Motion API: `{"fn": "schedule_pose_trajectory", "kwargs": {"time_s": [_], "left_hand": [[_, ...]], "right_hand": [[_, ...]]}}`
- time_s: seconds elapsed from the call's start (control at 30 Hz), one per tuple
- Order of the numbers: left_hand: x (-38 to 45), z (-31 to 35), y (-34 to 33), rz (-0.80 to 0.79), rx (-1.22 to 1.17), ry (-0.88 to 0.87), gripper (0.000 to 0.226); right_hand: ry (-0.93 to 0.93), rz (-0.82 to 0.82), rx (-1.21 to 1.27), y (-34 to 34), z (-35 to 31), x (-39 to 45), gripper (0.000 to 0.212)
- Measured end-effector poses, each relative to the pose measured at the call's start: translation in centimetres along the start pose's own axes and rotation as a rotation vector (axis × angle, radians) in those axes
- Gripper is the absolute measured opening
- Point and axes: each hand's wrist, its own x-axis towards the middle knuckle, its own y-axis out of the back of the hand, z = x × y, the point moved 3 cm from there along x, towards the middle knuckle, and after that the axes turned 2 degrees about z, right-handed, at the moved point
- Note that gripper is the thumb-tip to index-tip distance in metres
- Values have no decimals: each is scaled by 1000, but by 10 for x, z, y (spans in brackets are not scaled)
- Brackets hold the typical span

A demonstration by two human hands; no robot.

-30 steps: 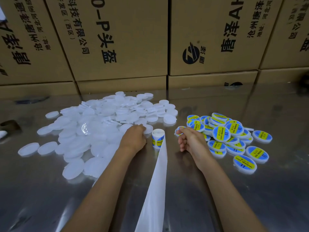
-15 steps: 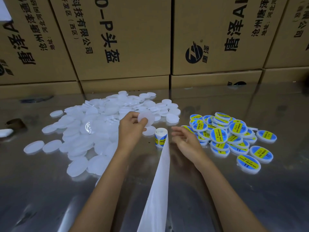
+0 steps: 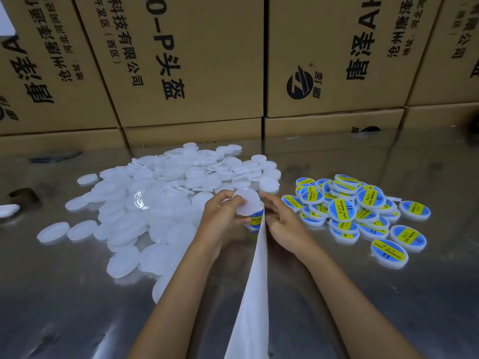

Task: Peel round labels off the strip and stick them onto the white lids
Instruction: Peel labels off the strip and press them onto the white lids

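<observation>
My left hand [image 3: 220, 216] grips a plain white lid [image 3: 246, 204] by its edge and holds it tilted just above the label roll [image 3: 255, 220]. The roll stands on the table and shows blue and yellow labels. Its white backing strip [image 3: 255, 294] trails toward me between my forearms. My right hand [image 3: 281, 222] is just right of the roll, with its fingertips against the roll's edge. The lid hides whether they pinch a label. A pile of unlabelled white lids [image 3: 155, 203] lies on the left. A pile of labelled lids [image 3: 357, 211] lies on the right.
Stacked cardboard boxes [image 3: 197, 73] form a wall along the back of the shiny metal table [image 3: 363, 307]. A brown ring [image 3: 22, 195] and a white object [image 3: 7, 209] lie at the far left edge.
My left hand picked a white lid from the pile and brought it right, over the roll. My right hand let go of a labelled lid and moved left to the roll.
</observation>
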Motion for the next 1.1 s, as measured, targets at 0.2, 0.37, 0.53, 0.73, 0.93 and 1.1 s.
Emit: {"fn": "schedule_pose_trajectory", "kwargs": {"time_s": [0.2, 0.37, 0.53, 0.73, 0.93, 1.1], "left_hand": [[-1, 1, 3, 54, 20, -48, 16], [-1, 5, 6, 127, 3, -80, 15], [-3, 8, 3, 66, -13, -155, 2], [-9, 3, -10, -57, 165, -204, 16], [-7, 1, -10, -61, 241, -223, 16], [-8, 0, -10, -59, 257, -239, 11]], "right_hand": [[37, 84, -158, 3, 0, -1, 35], [7, 148, -97, 3, 3, -4, 26], [-21, 167, -99, 3, 7, -4, 25], [-27, 227, -95, 4, 5, -5, 29], [-71, 162, -93, 7, 0, -11, 31], [-141, -63, 30, 22, -9, -18, 21]]}}
